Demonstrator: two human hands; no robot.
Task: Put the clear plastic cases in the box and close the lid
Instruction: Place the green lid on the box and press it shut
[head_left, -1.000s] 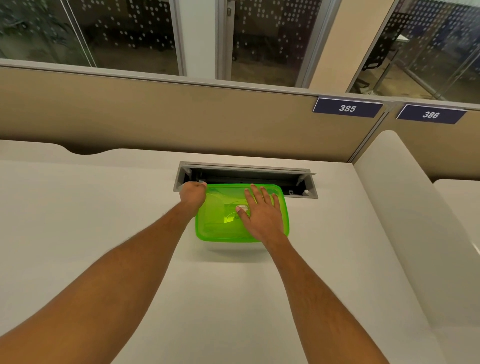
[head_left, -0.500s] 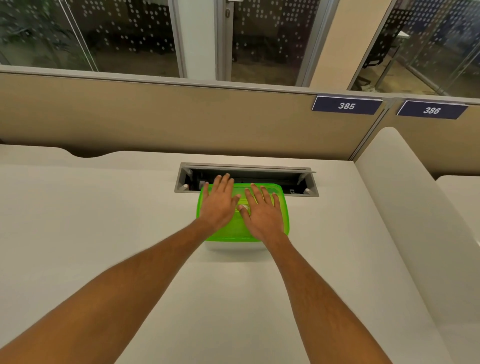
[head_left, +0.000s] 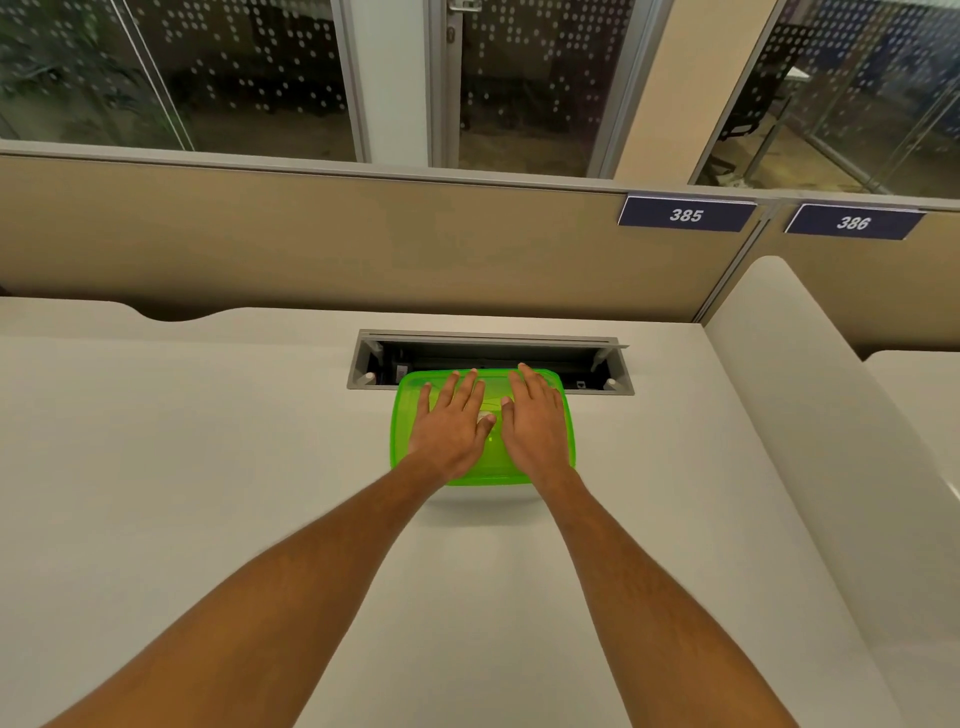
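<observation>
Since a second ago the left hand (head_left: 449, 434) has left the far-left corner of the green lid (head_left: 485, 470) and lies flat on it beside the right hand (head_left: 535, 426); both grips splayed, holding nothing; box on the tabletop (head_left: 208, 467) just before the cable tray (head_left: 491, 353); lid probably pressed shut, cases unseen inside.

Left hand (head_left: 451, 432): we moved it off the 10 o'clock corner of the green lid (head_left: 563, 415); now flat, fingers spread, beside our right hand (head_left: 535, 426).
Lid: we now press it with both palms.
</observation>
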